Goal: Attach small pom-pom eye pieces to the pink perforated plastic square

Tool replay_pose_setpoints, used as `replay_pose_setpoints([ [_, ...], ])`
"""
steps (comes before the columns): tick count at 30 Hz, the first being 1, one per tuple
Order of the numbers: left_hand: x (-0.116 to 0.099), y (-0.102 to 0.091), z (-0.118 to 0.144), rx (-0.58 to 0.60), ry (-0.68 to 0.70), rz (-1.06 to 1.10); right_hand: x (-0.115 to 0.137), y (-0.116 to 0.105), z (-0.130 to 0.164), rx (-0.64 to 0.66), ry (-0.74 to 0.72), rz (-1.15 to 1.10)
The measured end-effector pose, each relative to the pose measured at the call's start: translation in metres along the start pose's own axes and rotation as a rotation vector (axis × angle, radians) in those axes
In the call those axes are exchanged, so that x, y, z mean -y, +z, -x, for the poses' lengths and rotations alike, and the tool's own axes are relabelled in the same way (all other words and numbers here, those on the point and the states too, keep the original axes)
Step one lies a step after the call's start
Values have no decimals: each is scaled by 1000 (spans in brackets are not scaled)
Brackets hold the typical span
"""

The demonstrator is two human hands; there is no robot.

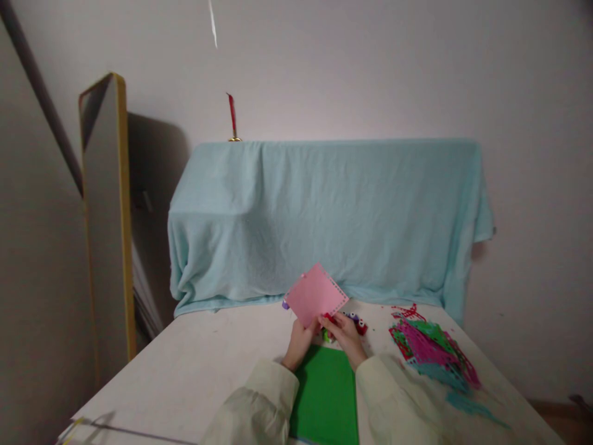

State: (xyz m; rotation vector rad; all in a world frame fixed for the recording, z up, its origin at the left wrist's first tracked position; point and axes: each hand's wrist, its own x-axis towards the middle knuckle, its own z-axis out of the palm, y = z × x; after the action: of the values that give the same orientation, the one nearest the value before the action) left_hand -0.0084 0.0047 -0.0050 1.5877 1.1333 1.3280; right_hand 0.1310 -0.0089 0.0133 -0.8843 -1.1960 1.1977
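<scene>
Both hands are raised slightly above the surface (pixel 194 364), close together. The left hand (pixel 300 342) is closed on the lower corner of a pink square sheet of perforated-edge paper (pixel 315 294), thumb and fingers pinching it. The right hand (pixel 345 334) touches the same sheet at its lower right edge, fingers curled; whether it grips the sheet or a small red piece beneath it cannot be told. The pink sheet is tilted like a diamond, one corner pointing to 12 o'clock, and stands clear of the surface.

Directly below the hands, at 6 o'clock, a flat green rectangular sheet (pixel 327 395) lies on the surface between the two pale cream sleeves (pixel 259 402). Just beyond the right hand, at 1 o'clock, a cluster of small red, green and purple pieces (pixel 359 322) rests on the surface; their form is too small to determine.

At 3 o'clock from the hands, a loose heap of cut paper offcuts in magenta, green, red and teal (pixel 433 349) lies on the surface, well apart from the pink sheet.

At 12 o'clock, a light blue cloth (pixel 324 210) drapes over a long bulky object at the far edge of the surface. At 10 o'clock, a tall mirror with a yellow frame (pixel 123 210) leans against the wall.
</scene>
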Motion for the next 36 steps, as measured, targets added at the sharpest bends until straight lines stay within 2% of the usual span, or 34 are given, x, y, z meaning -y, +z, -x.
replay_pose_setpoints([
  [12, 2, -1, 0, 33, 37, 26, -8, -4, -1, 23, -2, 17],
  [19, 4, 2, -2, -32, 17, 60, -7, -1, 4, 9, -14, 60],
  [27, 1, 1, 0, -2, 22, 63, -6, -1, 3, -7, -61, 42],
  [36, 0, 0, -1, -49, 42, 20, 2, 2, 2, -21, -59, 4],
])
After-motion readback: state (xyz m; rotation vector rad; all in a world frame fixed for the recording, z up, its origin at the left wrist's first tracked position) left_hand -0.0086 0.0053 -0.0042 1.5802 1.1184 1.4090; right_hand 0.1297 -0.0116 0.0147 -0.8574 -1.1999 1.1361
